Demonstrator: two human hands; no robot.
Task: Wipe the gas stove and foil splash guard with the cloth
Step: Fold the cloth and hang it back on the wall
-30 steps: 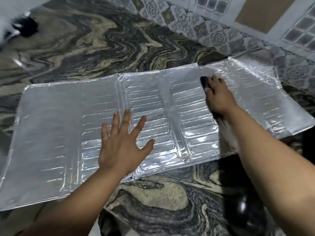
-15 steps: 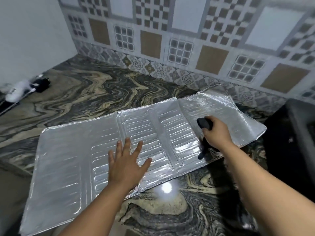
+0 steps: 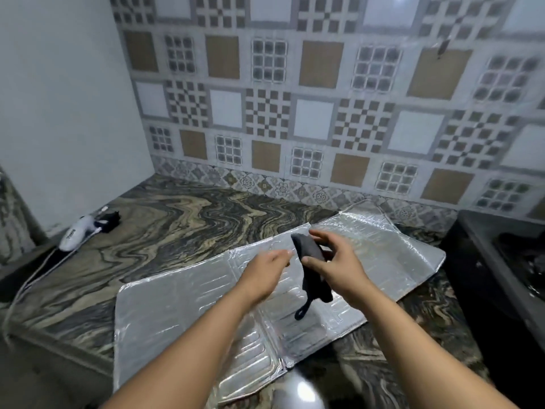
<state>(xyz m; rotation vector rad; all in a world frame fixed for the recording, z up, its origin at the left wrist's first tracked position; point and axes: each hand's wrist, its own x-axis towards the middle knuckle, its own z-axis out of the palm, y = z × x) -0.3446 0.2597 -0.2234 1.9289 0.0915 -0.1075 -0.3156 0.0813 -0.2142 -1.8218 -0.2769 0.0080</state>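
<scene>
I see the foil guard (image 3: 182, 317) lying flat on the marbled counter (image 3: 165, 231), unfolded into ribbed panels, its far right panel reaching toward the tiled wall (image 3: 295, 113). My right hand (image 3: 339, 267) is raised above the guard's middle panels and has the dark cloth (image 3: 312, 267) pinched between thumb and fingers; the cloth hangs down from the grip in a bunched fold, and a small loop at its lower end dangles just over the foil, though I cannot tell whether it touches. My left hand (image 3: 265, 270) is also off the foil, just beside the cloth on its left, fingers loosely extended toward it and holding nothing; the fingertips are blurred, so I cannot tell whether they touch the fabric. At the right edge I can make out the dark stove (image 3: 498, 261), close to the guard's right end. Far to the left on the counter lies a white gadget (image 3: 75, 233) with a cord trailing off the front edge, and a small black object (image 3: 110, 221) sits just beside it.
</scene>
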